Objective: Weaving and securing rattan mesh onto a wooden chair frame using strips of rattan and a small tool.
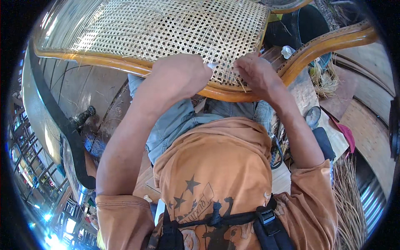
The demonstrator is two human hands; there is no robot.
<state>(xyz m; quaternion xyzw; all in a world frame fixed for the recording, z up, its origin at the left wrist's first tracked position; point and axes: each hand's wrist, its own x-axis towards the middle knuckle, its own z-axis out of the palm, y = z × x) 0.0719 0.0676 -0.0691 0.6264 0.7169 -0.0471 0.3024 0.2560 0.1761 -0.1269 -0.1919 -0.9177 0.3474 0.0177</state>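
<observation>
So, nearest the camera at centre frame, both hands sit at the near edge of the woven cane panel [175,29]. Left hand [181,75] is curled into a loose fist around something small and pale (a tool or a strip end, I can't tell). Right hand [257,71] has its fingertips pinched together on a thin cane strand [241,85] by the curved wooden frame [325,43]. My worry: pull too sharply and the strand snaps or tears the weave. Loose cane bundles [348,200] lie lower right.
</observation>
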